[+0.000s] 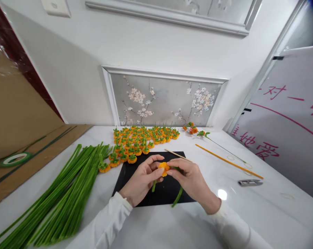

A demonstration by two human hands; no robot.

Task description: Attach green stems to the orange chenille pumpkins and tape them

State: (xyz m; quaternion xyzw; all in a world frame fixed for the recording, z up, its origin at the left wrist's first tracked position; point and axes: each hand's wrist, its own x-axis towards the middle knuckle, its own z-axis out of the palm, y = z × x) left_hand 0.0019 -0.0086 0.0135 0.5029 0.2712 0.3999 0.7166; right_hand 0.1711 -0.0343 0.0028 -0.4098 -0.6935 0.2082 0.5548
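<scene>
Between my two hands is an orange pipe-cleaner flower [164, 168], held over a black mat [156, 193]. My left hand [146, 174] pinches it from the left, thumb and fingers closed on its edge. From the other side, the thumb and forefinger of my right hand [187, 174] are closed on it too. A green pipe cleaner [177, 197] hangs below my right hand, and a short green end pokes out under my left fingers. How the green piece joins the flower is hidden by my fingers.
Many orange-and-green flower heads [138, 138] stand behind the mat. Green pipe cleaners [68, 197] lie in a bundle at left, near green tape [17, 159]. At right are an orange pipe cleaner [229, 161], thread snips [250, 182] and a finished stemmed flower [194, 130]. A thin stick [177, 154] crosses the mat's back edge.
</scene>
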